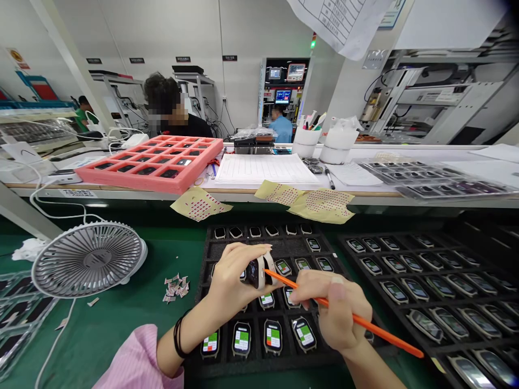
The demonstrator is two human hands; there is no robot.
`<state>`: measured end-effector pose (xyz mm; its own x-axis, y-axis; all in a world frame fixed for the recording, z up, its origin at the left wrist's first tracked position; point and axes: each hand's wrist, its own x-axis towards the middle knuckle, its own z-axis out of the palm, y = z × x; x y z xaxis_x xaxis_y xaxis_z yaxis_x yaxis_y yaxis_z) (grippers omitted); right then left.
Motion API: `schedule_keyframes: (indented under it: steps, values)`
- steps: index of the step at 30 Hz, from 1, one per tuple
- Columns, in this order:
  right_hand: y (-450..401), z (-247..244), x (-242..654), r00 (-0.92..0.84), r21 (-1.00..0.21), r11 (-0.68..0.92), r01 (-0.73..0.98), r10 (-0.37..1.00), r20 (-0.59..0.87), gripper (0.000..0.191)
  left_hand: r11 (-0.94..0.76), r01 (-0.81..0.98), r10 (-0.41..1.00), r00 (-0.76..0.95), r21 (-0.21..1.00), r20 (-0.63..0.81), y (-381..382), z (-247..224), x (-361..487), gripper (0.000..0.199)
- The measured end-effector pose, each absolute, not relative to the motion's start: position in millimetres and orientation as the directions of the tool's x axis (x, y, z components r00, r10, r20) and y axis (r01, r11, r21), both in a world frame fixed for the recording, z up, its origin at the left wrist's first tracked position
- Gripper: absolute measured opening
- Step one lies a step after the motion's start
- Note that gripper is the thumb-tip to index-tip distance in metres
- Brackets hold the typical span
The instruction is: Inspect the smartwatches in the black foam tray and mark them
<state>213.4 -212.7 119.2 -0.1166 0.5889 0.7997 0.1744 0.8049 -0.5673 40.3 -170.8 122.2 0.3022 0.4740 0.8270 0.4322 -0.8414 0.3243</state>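
At the green-matted bench, you hold a smartwatch (256, 272) in your left hand (237, 275), just above a black foam tray (263, 368). Your left fingers and thumb are closed around its pale case, pinching it from both sides, with the dark side facing your right hand (338, 310). That hand pinches an orange stick (389, 335) like a pencil, thumb and fingers pressed together. The stick's tip meets the case edge or comes very close; you cannot tell which from this view.

Handling note: the watch looks light and stiff, but its glass is probably slick and fragile. Take hold by the case edges and keep pressure off the screen.

Rows of watches (241, 339) sit in the tray's pockets, several showing green-and-red screens. A second black tray (377, 233) lies to your right, and a white desk fan (88, 259) stands to your left.
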Motion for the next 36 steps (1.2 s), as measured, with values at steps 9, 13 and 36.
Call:
schedule_keyframes:
  steps: [9,13,36]
  values:
    - [-194,117,214,-0.046,-0.705,0.699,0.121,0.713,0.700,0.050,-0.735,0.579,0.609,0.336,0.353,0.718,-155,107,40,0.041]
    - [-191,122,221,0.051,-0.718,0.687,0.111,0.718,0.694,0.052,-0.547,0.777,0.801,0.377,0.312,0.465,-121,99,23,0.046]
    - [-186,124,233,0.007,-0.599,0.759,0.255,0.618,0.787,0.046,-0.301,0.933,0.936,0.249,0.199,0.248,-62,65,-12,0.048]
